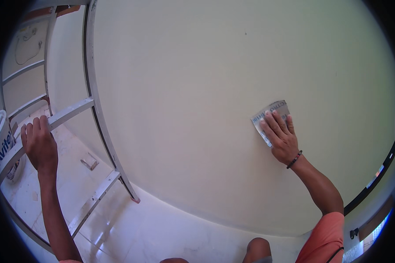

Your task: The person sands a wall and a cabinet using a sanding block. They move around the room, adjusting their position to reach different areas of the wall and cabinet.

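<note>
While I am watching from afar through the head view, the left hand (40, 147) is gripping a rung (72, 113) of the metal ladder (91, 57), its fingers curling over the upper edge. On the other side, the right hand (284, 142) is lying flat with its fingers slightly apart, and it is pressing a folded-looking sheet (259, 117) of what I am taking for sandpaper against the pale wall (184, 109). The sheet is sitting right of the middle of my view, between palm and wall; its printed backing is facing me and its upper and left edges are showing beyond the fingers. I am not making out the thumb of that hand.

A dark beaded bracelet (295, 159) is circling the right wrist, and a coral sleeve (324, 239) is covering the upper arm. Just beyond the rung, near the left hand, a white bucket (3, 131) with large blue lettering is standing, the rung partly hiding its lower part. On the pale floor (158, 228), a small bracket-like piece (90, 162) is lying between the ladder's rail and the left forearm; I am seeing it too small to name. A knee (256, 250) is poking up at the lower edge, and farther off, through the ladder, a thin cable (17, 55) is hanging in a loop.
</note>
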`<state>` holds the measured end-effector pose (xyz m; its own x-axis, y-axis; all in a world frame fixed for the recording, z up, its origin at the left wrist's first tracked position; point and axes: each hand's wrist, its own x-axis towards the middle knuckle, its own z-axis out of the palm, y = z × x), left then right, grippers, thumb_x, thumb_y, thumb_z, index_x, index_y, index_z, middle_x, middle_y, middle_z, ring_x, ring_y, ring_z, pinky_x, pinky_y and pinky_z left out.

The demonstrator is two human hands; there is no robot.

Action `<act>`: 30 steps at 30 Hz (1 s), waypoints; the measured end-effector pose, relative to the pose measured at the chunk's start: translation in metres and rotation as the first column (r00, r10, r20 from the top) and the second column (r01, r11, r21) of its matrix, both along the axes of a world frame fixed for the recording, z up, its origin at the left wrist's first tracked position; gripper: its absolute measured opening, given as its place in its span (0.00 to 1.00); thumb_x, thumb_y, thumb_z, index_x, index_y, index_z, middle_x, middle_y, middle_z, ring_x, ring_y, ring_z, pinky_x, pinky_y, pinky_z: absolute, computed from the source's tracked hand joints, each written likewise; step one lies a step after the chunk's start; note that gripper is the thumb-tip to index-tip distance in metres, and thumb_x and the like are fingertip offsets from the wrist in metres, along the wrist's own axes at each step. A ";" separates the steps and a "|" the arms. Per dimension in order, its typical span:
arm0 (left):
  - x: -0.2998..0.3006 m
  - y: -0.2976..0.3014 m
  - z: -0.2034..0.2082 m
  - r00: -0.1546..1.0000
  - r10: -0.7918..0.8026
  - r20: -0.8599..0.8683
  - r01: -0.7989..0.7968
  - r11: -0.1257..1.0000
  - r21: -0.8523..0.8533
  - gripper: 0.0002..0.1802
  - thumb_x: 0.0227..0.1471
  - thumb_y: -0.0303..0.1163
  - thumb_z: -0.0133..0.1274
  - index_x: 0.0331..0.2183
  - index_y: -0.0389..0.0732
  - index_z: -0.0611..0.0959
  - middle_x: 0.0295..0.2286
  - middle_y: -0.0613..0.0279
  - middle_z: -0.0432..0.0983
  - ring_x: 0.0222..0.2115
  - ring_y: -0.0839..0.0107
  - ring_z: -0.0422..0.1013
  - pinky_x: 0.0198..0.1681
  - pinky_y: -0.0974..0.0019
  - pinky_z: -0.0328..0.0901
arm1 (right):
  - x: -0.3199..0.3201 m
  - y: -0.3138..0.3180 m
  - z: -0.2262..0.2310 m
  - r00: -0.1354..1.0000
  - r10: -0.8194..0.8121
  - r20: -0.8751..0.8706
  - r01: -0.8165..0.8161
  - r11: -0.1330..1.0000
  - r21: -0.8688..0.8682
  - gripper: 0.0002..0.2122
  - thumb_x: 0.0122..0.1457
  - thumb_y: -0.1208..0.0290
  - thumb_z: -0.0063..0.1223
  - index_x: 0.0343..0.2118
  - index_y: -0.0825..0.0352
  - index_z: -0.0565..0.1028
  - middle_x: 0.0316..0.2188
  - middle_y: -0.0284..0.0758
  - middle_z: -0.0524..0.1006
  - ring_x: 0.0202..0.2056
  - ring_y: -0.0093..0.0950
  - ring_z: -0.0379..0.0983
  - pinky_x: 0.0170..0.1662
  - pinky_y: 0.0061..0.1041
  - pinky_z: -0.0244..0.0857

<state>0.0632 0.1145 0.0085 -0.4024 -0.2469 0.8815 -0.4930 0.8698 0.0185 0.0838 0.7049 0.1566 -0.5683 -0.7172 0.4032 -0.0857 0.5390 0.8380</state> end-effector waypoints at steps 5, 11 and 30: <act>-0.005 0.009 0.001 0.998 -0.051 -0.047 0.051 0.999 -0.013 0.09 0.49 0.20 0.47 0.35 0.37 0.76 0.31 0.56 0.72 0.38 0.59 0.70 0.55 0.55 0.60 | -0.035 -0.058 0.004 0.993 0.056 0.104 -0.051 0.997 -0.051 0.25 0.54 0.78 0.40 0.58 0.65 0.65 0.64 0.36 0.58 0.68 0.32 0.45 0.68 0.46 0.30; -0.002 -0.004 -0.008 0.996 -0.071 -0.053 0.070 0.997 -0.029 0.11 0.49 0.19 0.50 0.37 0.38 0.78 0.33 0.59 0.74 0.39 0.61 0.70 0.58 0.58 0.59 | -0.037 -0.052 0.011 0.969 0.088 0.232 -0.090 0.996 0.000 0.23 0.55 0.76 0.43 0.57 0.62 0.67 0.63 0.33 0.61 0.66 0.29 0.49 0.68 0.45 0.32; -0.013 0.012 -0.006 0.996 -0.083 -0.043 0.085 0.996 0.041 0.12 0.47 0.18 0.50 0.36 0.38 0.80 0.33 0.58 0.74 0.39 0.61 0.70 0.59 0.57 0.58 | -0.124 -0.134 0.150 0.953 0.187 -0.237 -0.225 0.964 -0.142 0.23 0.59 0.73 0.42 0.59 0.59 0.64 0.64 0.30 0.58 0.67 0.28 0.47 0.68 0.41 0.36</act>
<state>0.0499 0.1263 0.0025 -0.3871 -0.2517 0.8870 -0.4160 0.9062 0.0756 -0.0399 0.5713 0.3069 -0.2989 -0.7216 0.6245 -0.0335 0.6619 0.7488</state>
